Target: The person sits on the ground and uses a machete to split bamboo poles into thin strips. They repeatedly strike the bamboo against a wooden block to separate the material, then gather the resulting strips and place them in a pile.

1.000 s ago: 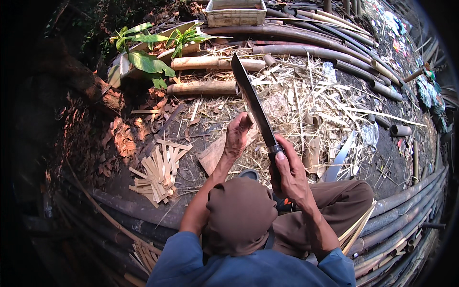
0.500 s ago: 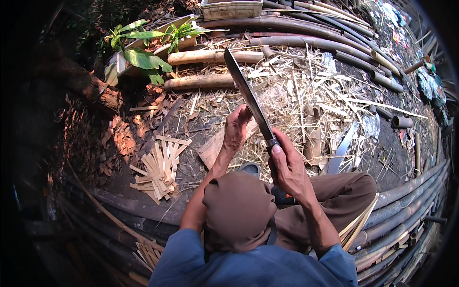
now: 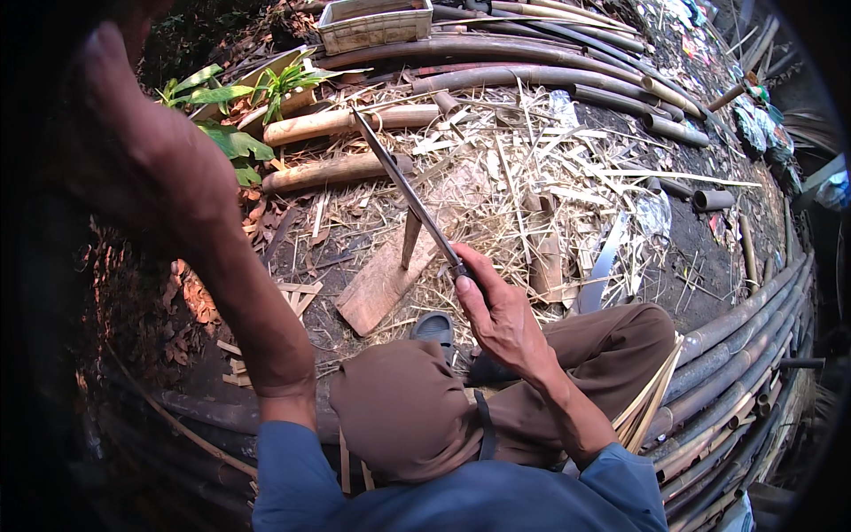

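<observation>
A machete (image 3: 395, 180) with a long dark blade points up and to the left, away from me. My right hand (image 3: 503, 310) is closed round its handle, above my right leg. Close to the camera at the upper left, my left hand (image 3: 164, 151) is raised, blurred and partly in shadow; its fingers cannot be made out clearly. Below the blade lies a flat wooden board (image 3: 377, 288). An upright wooden peg (image 3: 410, 241) stands on it, its top partly behind the blade. Thin pale bamboo strips (image 3: 300, 297) lie partly hidden beyond my left forearm.
Cut bamboo lengths (image 3: 332, 173) and long dark poles (image 3: 532, 75) lie ahead, with a pale crate (image 3: 376, 27) behind. Shavings (image 3: 496, 191) cover the ground. A saw blade (image 3: 603, 266) lies right of the board. More poles (image 3: 709, 368) are stacked at my right.
My left hand has moved from beside the blade up and left toward the camera. The machete stays in my right hand. The view has shifted, and the board and peg show more.
</observation>
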`<state>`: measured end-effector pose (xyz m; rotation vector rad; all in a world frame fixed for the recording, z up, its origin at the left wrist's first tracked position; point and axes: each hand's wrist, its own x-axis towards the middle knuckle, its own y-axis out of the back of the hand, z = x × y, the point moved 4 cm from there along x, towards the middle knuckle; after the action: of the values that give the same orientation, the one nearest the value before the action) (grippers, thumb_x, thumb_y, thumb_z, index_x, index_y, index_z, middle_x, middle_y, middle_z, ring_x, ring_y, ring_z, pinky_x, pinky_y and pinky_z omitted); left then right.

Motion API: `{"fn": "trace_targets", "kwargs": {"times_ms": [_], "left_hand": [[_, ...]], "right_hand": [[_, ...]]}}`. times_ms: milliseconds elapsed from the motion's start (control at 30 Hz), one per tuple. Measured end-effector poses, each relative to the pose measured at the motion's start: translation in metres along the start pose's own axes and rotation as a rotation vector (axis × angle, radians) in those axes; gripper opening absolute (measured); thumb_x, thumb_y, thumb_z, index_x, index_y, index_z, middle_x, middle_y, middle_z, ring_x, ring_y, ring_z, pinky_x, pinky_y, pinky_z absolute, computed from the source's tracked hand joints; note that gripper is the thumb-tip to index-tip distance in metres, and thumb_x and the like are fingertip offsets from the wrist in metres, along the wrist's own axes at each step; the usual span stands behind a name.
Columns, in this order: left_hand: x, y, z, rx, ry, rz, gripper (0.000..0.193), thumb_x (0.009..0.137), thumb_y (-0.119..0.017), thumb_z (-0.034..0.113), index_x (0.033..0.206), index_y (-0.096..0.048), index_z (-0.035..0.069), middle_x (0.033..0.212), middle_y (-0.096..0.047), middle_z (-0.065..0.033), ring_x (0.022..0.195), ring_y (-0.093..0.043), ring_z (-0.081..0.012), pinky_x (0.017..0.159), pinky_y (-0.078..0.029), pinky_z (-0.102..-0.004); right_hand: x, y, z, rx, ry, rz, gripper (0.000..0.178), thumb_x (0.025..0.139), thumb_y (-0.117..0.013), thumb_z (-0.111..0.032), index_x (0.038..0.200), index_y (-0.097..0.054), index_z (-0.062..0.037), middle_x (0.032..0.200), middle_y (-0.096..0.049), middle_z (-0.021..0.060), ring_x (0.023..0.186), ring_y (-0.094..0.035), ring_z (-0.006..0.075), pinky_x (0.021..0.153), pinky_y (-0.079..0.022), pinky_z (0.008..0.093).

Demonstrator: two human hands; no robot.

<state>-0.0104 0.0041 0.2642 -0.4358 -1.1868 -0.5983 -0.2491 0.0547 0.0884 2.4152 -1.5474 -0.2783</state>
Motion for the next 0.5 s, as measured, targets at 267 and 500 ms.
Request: {"fn": "trace_targets", "kwargs": {"times_ms": [267,500], "left_hand": [[-0.091,-0.096,-0.060,0.258,-0.045,-1.022,0.027,0.097,-0.054,0.025,0.115,-0.064,0.009,0.118,-0.066,-0.0133,0.109,-0.063,-0.0269,0.098,-0.049,-0.0435],[0.005,-0.104,0.016,0.260,0.241,-0.670,0.025,0.095,-0.060,0.030,0.104,-0.071,0.009,0.105,-0.071,-0.0100,0.100,-0.064,-0.0248,0.087,-0.053,-0.0373]], "right_hand": [[0.016,-0.008,-0.010,0.013,-0.003,-0.019,0.037,0.102,-0.049,-0.023,0.138,-0.048,-0.0123,0.065,-0.049,0.0050,0.058,-0.046,0.0110,0.056,-0.041,0.0294],[0.005,0.006,0.010,-0.049,-0.052,0.013,0.039,0.102,-0.049,-0.022,0.139,-0.047,-0.0118,0.062,-0.047,0.0031,0.058,-0.046,0.0108,0.058,-0.042,0.0276]]}}
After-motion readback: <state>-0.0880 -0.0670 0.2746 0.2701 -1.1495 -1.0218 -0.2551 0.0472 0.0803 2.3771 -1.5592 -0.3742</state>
